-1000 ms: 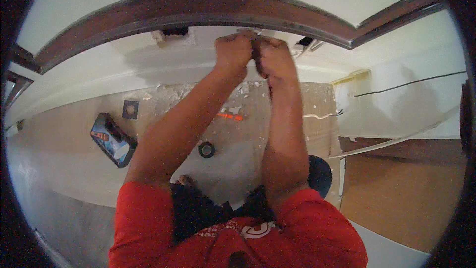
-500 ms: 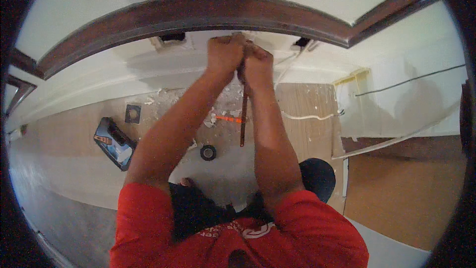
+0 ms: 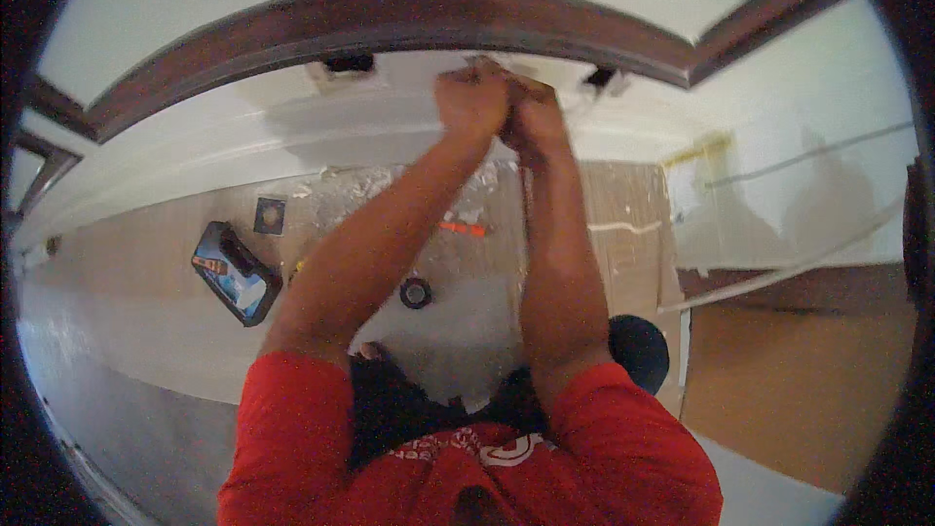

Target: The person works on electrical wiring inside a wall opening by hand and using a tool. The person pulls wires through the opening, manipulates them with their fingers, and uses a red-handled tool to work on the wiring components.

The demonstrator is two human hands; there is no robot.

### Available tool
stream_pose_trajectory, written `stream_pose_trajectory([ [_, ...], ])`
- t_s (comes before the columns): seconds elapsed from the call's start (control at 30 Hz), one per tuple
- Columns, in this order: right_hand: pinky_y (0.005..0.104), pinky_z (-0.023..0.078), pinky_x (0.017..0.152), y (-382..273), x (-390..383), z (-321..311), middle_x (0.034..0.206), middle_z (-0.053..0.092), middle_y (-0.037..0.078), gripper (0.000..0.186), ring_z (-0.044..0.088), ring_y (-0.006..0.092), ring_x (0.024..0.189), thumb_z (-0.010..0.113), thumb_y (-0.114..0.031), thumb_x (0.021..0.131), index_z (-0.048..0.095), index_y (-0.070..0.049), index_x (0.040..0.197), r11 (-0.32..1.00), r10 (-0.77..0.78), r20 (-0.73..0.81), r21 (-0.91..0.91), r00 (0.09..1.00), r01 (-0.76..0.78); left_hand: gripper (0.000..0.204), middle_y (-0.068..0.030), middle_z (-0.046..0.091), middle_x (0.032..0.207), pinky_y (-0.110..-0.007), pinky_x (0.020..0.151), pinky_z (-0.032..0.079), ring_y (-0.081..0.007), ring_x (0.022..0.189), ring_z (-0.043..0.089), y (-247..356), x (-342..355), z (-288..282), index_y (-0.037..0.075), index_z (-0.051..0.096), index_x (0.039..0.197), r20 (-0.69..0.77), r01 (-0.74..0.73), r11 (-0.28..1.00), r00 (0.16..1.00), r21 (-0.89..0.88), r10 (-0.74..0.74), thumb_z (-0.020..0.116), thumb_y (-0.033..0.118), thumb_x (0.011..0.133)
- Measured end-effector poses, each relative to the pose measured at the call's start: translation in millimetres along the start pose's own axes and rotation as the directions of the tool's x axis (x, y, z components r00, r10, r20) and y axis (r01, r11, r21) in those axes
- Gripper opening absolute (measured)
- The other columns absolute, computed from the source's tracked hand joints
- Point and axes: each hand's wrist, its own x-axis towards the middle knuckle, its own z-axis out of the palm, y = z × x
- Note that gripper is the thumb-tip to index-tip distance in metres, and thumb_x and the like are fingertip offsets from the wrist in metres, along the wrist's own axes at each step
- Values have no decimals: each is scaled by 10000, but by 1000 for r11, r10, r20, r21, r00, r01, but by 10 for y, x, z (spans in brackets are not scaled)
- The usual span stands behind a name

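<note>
Both arms reach forward to the low part of the pale wall, just beneath a dark brown wooden rail (image 3: 419,19). My left hand (image 3: 471,103) is a closed fist against the wall, and what its fingers hold is hidden. Touching it on the right, my right hand (image 3: 538,117) is also closed. A thin reddish-brown bar (image 3: 523,180) runs down from between the hands, mostly covered by the right forearm; its upper end is out of sight. To either side of the hands, a dark cut-out (image 3: 349,62) and a second dark hole (image 3: 603,78) open in the wall.
Debris litters the floor below the hands, with an orange-handled tool (image 3: 464,229) on it. Nearer lies a black tape roll (image 3: 416,293). At left are a dark tool case (image 3: 236,273) and a square black plate (image 3: 270,216). A white cable (image 3: 623,227) and brown board (image 3: 779,380) lie right.
Both hands have shifted together to the right in the view, as has the floor clutter slightly. The brown bar, plainly visible before, is now mostly behind the right forearm.
</note>
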Motion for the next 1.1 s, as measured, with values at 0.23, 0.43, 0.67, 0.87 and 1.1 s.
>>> stream_pose_trajectory([
  [0.23, 244, 318, 388, 521, 365, 40, 590, 533, -13, 185, 427, 53, 441, 554, -174, 915, 669, -28, 916, 371, -847, 62, -642, 528, 671, 149, -89, 669, 819, -347, 655, 491, -168, 725, 598, 1, 293, -398, -37, 666, 840, 352, -680, 731, 699, 58, 622, 652, 111, 821],
  [0.43, 258, 302, 372, 246, 391, -262, 585, 528, 2, 175, 429, 82, 416, 561, -162, 910, 651, -27, 844, 719, -525, 276, -362, 805, 593, 178, -117, 657, 774, -350, 650, 481, -176, 683, 578, -95, 154, 17, -41, 675, 869, 38, -3, 977, 999, -214, 11, 609, 122, 836],
  [0.67, 408, 474, 667, 140, 150, -1, 817, 662, 157, 192, 621, 295, 746, 551, -171, 874, 685, -36, 897, 806, -378, 53, -472, 924, 357, 175, -71, 640, 793, -336, 679, 459, -170, 723, 574, 160, -15, -123, -9, 653, 857, 169, 161, 901, 981, -403, -99, 626, 164, 856],
  [0.87, 440, 529, 732, 89, 286, -34, 868, 683, 228, 283, 670, 377, 813, 513, -218, 928, 685, 6, 944, 747, -354, 2, -602, 935, 284, 226, -47, 646, 813, -287, 657, 465, -121, 735, 570, 235, -105, -14, -20, 669, 861, 164, 9, 921, 985, -390, 60, 686, 203, 826],
  [1.1, 423, 533, 700, 0, 54, 12, 810, 686, 237, 238, 684, 359, 770, 577, -182, 849, 690, 27, 854, 865, -329, -35, -412, 944, 286, 213, -63, 655, 820, -276, 625, 463, -121, 716, 577, 369, -184, -38, -24, 667, 874, 171, 162, 891, 981, -424, -96, 694, 171, 794],
])
